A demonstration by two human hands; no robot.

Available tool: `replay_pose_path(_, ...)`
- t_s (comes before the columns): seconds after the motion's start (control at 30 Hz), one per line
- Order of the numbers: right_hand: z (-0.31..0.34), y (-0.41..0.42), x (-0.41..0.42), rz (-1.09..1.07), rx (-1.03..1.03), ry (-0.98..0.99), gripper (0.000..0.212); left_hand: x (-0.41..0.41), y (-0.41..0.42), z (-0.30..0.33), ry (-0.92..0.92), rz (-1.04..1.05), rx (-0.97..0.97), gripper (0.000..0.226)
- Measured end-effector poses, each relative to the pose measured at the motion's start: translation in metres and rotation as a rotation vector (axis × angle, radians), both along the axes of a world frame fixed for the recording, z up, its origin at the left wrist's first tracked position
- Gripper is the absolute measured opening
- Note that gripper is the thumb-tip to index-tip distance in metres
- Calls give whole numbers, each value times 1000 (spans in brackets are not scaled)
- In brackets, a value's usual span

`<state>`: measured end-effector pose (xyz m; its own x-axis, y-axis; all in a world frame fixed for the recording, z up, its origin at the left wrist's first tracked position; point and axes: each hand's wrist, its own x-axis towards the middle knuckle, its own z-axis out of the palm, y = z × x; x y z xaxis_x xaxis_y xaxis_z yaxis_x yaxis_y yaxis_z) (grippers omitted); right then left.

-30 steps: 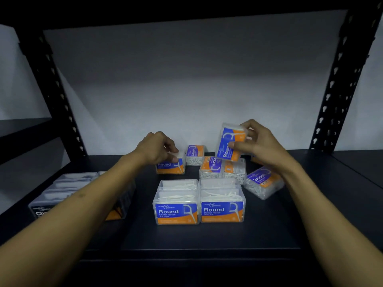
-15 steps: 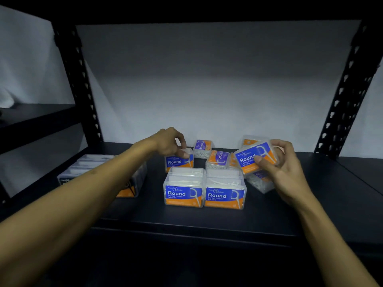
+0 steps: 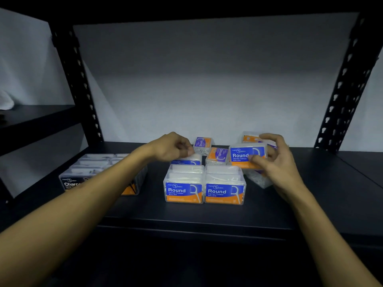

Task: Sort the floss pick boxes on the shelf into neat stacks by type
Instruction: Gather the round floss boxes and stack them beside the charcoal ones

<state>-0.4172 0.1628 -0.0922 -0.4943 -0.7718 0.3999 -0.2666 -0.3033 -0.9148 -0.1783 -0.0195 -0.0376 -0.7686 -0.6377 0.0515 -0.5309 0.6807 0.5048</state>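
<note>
A: Starting at the left, what is there?

B: The Charcoal boxes (image 3: pixel 87 175) sit in a neat block at the left end of the shelf (image 3: pixel 269 212), partly behind the left forearm. They look as they did a second ago.

A: And the left hand?

B: The left hand (image 3: pixel 172 147) stays on the rear Round box (image 3: pixel 187 160) behind the front pair, fingers curled down over its lid. I cannot tell whether it grips or merely rests there.

A: The middle?

B: Two Round stacks (image 3: pixel 204 188) stand side by side at the front, labels facing out. Behind them lie two loose Smooth boxes (image 3: pixel 217 155), turned sideways.

A: What has changed on the right?

B: The right hand (image 3: pixel 275 162) has brought its held Round box (image 3: pixel 247 156) down and leftward from where it was lifted; thumb and fingers pinch it, label forward and nearly level. It probably heads for the Round group.

A: How does it look?

B: Clear plastic, blue-and-orange label, white picks inside. More clear boxes (image 3: pixel 257 179) lie beneath it.
</note>
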Motion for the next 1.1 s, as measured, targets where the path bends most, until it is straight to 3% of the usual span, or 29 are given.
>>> replay_pose_path(0.2, 1, -6, -1, 115, 123, 137, 41, 3, 13, 1, 69, 40, 117, 28)
replay_pose_path(0.37, 8, -9, 4, 123, 243, 303, 34, 2, 31, -5, 137, 190, 335, 38)
replay_pose_path(0.6, 12, -14, 10, 174, 347, 429, 29, 6, 42, -28, 496, 329, 493, 20)
replay_pose_path(0.8, 15, -12, 17, 148, 344, 536, 27, 3, 42, -45, 810, 399, 742, 23)
replay_pose_path(0.93, 14, -6, 25, 197, 428, 621, 81, 6, 43, -53, 940, 375, 904, 22)
replay_pose_path(1.03, 10, -9, 26, 242, 515, 705, 104, 8, 40, -58, 955, 392, 896, 20)
replay_pose_path(1.1, 8, -13, 27, 268, 521, 707, 108, 8, 39, -61, 935, 392, 877, 21)
